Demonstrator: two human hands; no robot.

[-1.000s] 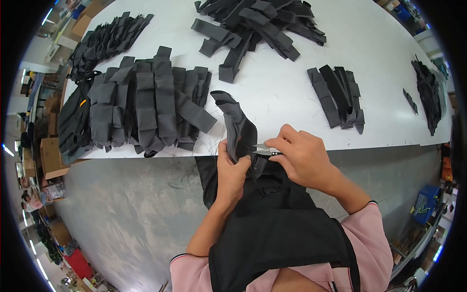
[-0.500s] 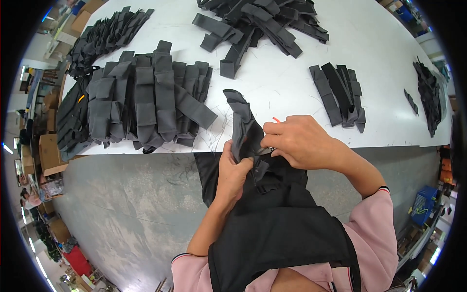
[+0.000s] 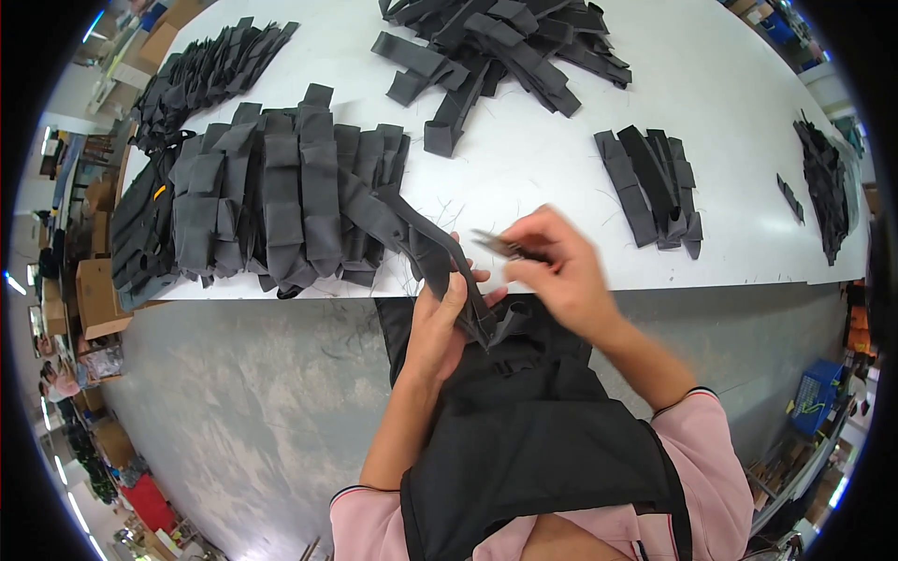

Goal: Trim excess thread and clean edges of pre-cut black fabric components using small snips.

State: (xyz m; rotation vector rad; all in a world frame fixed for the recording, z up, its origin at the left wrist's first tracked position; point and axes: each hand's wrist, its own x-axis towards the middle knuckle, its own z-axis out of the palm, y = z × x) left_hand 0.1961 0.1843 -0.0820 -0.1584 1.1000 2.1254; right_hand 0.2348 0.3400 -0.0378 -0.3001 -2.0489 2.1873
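My left hand is closed on a folded dark grey fabric strip at the table's near edge. The strip's far end reaches left to the row of stacked grey pieces, and its lower end hangs over my lap. My right hand, a little blurred, grips a small pair of thread snips. Their metal tips point left toward the strip, apart from it. Beside my left hand lies a long row of grey fabric pieces, folded in sections.
On the white table lie a large heap of grey strips, a small stack, a dark pile and loose threads. A black apron covers my lap. Cardboard boxes stand left, a blue crate right.
My right hand has drawn away from the fabric, bringing the snips into view. In my left hand the strip has turned, its upper end swinging left and downward.
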